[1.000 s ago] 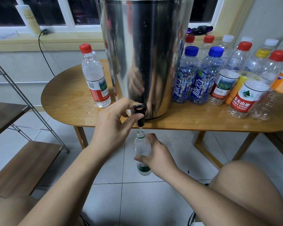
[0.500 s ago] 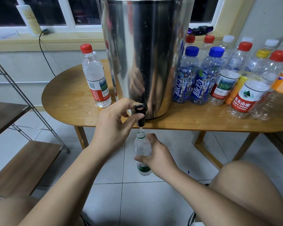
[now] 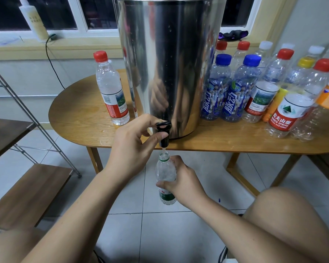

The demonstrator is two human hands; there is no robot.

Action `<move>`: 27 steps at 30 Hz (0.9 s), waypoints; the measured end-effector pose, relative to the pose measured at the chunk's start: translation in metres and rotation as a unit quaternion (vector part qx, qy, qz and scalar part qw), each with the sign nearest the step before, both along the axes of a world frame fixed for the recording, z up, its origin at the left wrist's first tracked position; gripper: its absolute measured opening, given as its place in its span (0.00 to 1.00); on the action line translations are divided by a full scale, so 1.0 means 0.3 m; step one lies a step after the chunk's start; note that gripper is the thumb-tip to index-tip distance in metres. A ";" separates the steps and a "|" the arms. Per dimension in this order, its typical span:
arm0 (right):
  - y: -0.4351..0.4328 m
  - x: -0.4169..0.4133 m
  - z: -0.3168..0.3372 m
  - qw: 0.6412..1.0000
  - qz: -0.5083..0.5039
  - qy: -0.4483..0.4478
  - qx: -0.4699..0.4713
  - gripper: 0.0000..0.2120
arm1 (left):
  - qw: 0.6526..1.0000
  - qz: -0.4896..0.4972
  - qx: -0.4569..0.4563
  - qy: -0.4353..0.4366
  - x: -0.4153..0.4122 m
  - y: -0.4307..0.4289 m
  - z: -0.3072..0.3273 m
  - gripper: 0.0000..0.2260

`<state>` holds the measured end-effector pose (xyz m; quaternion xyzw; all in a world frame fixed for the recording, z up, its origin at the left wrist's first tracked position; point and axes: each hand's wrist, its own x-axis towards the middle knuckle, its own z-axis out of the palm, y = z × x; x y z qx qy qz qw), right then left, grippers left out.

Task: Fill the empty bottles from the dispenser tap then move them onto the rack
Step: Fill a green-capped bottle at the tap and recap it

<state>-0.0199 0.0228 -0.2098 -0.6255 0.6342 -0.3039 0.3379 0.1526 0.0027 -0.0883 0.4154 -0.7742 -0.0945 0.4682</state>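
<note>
Pinching black tap (image 3: pixel 163 128) of steel dispenser (image 3: pixel 169 63) at front edge of table (image 3: pixel 80 114) with left hand (image 3: pixel 129 149); gripping uncapped green-labelled bottle (image 3: pixel 165 171) just under it with right hand (image 3: pixel 184 183)

Bright, even indoor light filled the scene. The steel dispenser (image 3: pixel 169 63) carried soft vertical glare and warped reflections. The window (image 3: pixel 51 12) behind it was black. Faint shadow lay under the table (image 3: pixel 80 111) below it. Straight lines bowed far to its left, and focus was sharp throughout.
</note>
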 end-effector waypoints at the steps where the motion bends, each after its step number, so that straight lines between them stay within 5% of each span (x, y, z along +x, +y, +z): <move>1: 0.000 0.000 0.000 1.000 0.000 0.000 0.001 0.32 | 1.000 -0.001 0.000 0.000 0.000 0.001 0.001 0.07; 27: 0.000 -0.005 -0.005 1.000 0.002 -0.003 -0.001 0.32 | 1.000 0.007 0.002 -0.007 0.000 -0.001 0.000 0.07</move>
